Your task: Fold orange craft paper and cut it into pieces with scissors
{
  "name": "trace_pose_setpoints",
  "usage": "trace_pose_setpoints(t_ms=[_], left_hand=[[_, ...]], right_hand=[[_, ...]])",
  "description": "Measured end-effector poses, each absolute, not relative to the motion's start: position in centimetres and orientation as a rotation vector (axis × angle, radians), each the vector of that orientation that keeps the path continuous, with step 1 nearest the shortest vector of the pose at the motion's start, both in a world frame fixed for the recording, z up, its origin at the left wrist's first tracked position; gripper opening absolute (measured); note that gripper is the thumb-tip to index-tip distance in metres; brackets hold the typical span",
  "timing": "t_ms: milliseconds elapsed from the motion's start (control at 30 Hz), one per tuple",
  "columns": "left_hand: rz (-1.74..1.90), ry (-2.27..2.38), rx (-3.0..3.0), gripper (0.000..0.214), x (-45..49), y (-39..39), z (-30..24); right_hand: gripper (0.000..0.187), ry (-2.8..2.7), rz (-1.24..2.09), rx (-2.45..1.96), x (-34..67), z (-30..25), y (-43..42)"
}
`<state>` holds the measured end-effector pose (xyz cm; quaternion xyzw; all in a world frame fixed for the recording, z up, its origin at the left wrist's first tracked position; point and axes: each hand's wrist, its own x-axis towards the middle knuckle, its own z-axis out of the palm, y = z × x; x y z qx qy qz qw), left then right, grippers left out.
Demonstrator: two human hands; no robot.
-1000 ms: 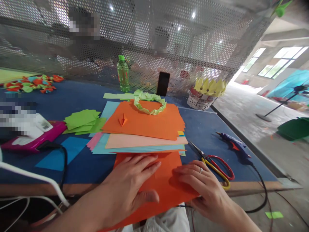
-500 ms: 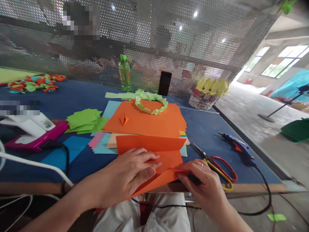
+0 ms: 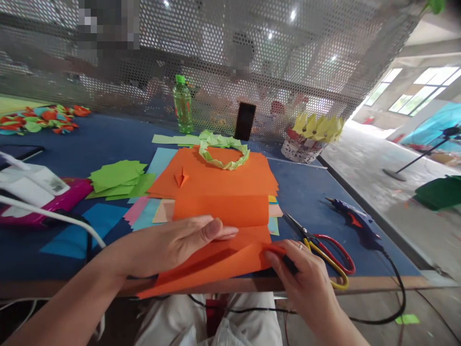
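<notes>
Orange sheet: lies on the near side of the orange stack, under both hands. The orange sheet is plain and unmarked, with a sharp crosswise crease near the far end and a raised, curling near side.
Changed: a second ago the far flap was edge-on and the near part hung over the lap. Now the flap leans out to the stack's near edge, hiding the middle of the pastel sheets; the near corner reaches only about to the table's front edge.
Left hand: the left hand rests on the sheet, near side of the stack, not gripping; fingers straight, now together (spread a second ago), thumb up.
Right hand: the right hand pinches the sheet's lifted right edge, thumb below; near-right of the stack.
On the stack: pale green paper ring at the far edge, small orange folded piece to the left.
Bottle: green-capped bottle upright beyond the stack; can't tell how full.
Pot: patchy white-brown pot, far right of the stack; yellow paper points stand above its rim, inside hidden.
Right of stack: scissors, blades slightly parted; farther out, a corded blue tool.
Left of stack: green paper pieces, overlapping.
</notes>
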<state>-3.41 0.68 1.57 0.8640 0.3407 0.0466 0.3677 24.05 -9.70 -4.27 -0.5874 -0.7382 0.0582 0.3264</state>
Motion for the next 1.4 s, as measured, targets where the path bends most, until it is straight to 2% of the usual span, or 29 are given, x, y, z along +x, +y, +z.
trace_pose_setpoints(t_ms=[200, 367, 600, 900, 1167, 1400], left_hand=[[0.118, 0.941, 2.306, 0.055, -2.7, 0.0, 1.4], [0.143, 0.895, 2.434, 0.076, -2.2, -1.1, 1.2], [-0.011, 0.961, 2.420, 0.059, -1.8, 1.3, 3.1], [0.153, 1.050, 2.576, 0.047, -0.4, 0.9, 1.0], [0.218, 1.162, 2.870, 0.050, 0.8, -1.0, -0.4], [0.658, 1.157, 2.961, 0.051, 2.1, -2.7, -2.6]], right_hand=[[0.012, -1.908, 0.158, -1.496, 24.2, -4.2, -9.9], [0.010, -1.922, 0.225, -1.535, 24.7, -3.9, -10.0], [0.021, -1.961, 0.168, -1.660, 23.8, -3.1, -8.3], [0.021, -1.977, 0.089, -1.795, 22.4, -3.4, -7.1], [0.021, -1.949, 0.111, -1.832, 22.3, -4.0, -6.7], [0.022, -1.951, 0.084, -1.846, 22.2, -4.1, -6.6]])
